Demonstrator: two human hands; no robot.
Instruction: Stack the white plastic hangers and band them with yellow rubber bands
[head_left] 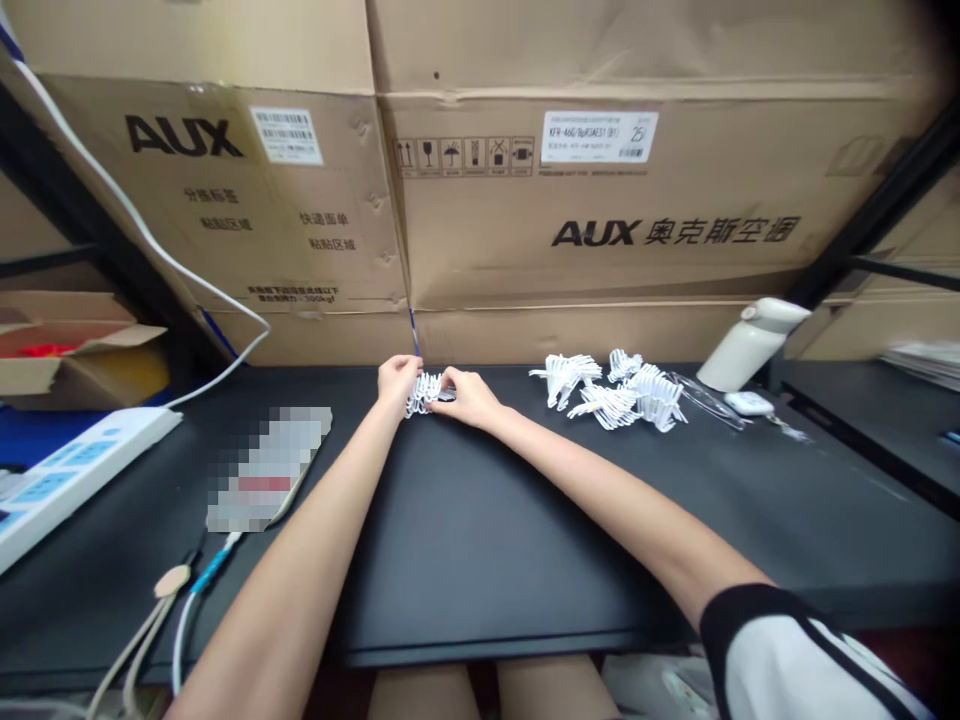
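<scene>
A small white ribbed piece (424, 391), made of many thin folds or strips, is at the back of the black table between my two hands. Its exact kind is too small to make out. My left hand (397, 379) pinches its left end, fingers closed. From the right, my right hand (471, 399) grips the other end between thumb and fingers. Several similar white ribbed pieces (606, 404) lie in a loose heap to the right, apart from my hands.
Large cardboard boxes (480, 230) stand behind the black table (480, 560). At right are a white bottle (739, 350), a small white case (748, 404) and a cable. A blurred-out phone-shaped object (274, 468), a power strip (82, 475) and an open carton (75, 385) are at left.
</scene>
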